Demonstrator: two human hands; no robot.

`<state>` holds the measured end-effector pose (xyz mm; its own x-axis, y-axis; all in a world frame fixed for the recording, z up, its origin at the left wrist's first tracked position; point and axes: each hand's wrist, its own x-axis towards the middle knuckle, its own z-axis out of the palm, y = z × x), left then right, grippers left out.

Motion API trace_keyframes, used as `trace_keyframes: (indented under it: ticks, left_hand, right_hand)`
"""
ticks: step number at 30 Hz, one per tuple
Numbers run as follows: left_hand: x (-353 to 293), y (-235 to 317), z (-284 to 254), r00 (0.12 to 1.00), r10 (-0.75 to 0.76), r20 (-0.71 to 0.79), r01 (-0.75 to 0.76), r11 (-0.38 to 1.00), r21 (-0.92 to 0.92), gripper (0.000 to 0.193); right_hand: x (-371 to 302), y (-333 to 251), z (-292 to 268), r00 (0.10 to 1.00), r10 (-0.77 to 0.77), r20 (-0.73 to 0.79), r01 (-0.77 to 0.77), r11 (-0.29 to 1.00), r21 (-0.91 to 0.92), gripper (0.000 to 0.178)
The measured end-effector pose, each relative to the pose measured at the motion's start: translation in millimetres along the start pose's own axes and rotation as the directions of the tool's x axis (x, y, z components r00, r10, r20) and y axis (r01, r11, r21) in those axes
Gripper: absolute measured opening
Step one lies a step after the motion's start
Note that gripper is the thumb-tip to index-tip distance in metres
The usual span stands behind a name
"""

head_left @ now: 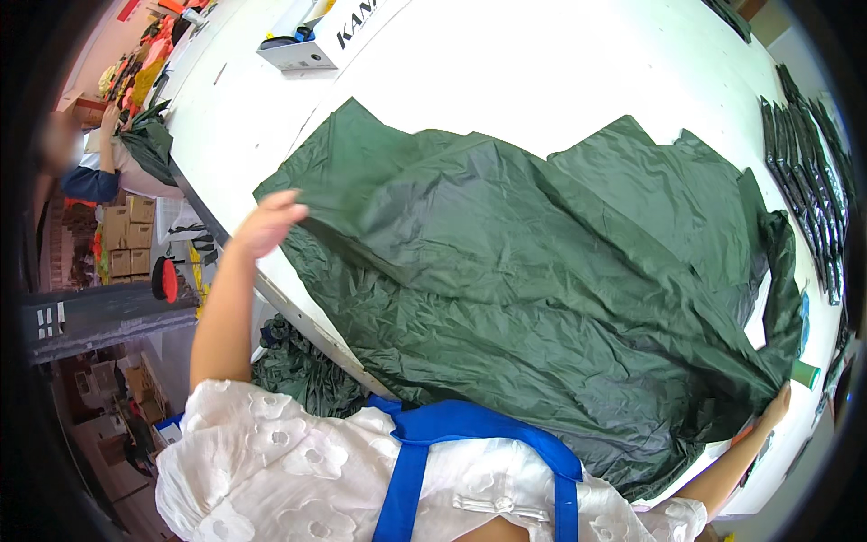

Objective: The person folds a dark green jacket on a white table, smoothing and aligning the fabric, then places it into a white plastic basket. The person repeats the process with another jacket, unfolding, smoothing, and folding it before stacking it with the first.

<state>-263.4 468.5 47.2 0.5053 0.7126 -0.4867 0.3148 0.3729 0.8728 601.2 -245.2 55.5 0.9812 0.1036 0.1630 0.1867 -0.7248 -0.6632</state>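
Note:
A large, thin, slightly shiny dark green cloth [506,262] lies spread and wrinkled over the white table, its outline uneven at the far side. At its left edge, my left hand [266,223] is closed, fingers pinching the cloth; the hand and the cloth beside it are slightly blurred. Far to the right, my right hand [776,406] is closed on a bunched edge of the same cloth, with some of its fingers hidden. Between my hands the cloth sags in long folds and reaches the near table edge in front of my body.
The white table [506,63] carries an open white box [312,45] at the far left. Several dark folded packets [799,172] line the right side. More green cloth [302,366] is heaped below the near-left edge. Another person [95,167] handles dark green cloth beyond the left edge.

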Motion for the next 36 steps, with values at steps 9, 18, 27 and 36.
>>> trace_keyframes:
  ticks: [9, 18, 27, 36]
  left_hand:
    - [-94.5, -18.2, 0.9, 0.739, -0.668, 0.085, 0.216, 0.354, 0.910, 0.021]
    - [26.4, -65.3, 142.4, 0.956, 0.219, -0.196, 0.004, 0.657, 0.754, 0.029]
    - [62.2, 0.6, 54.1, 0.831, -0.036, -0.556, -0.081, 0.980, -0.184, 0.014]
    - [-63.6, -86.8, 14.4, 0.778, -0.460, -0.429, 0.562, 0.814, 0.146, 0.046]
  right_hand:
    - [-26.0, 40.9, -51.8, 0.992, 0.120, 0.045, -0.081, 0.861, -0.503, 0.053]
    - [-43.5, 53.1, -3.1, 0.989, 0.086, 0.121, 0.006, 0.791, -0.612, 0.049]
    - [-40.6, 49.1, -12.6, 0.997, 0.071, 0.019, -0.038, 0.717, -0.696, 0.052]
    - [-36.1, 89.8, -24.2, 0.983, 0.183, 0.018, -0.177, 0.967, -0.184, 0.058]
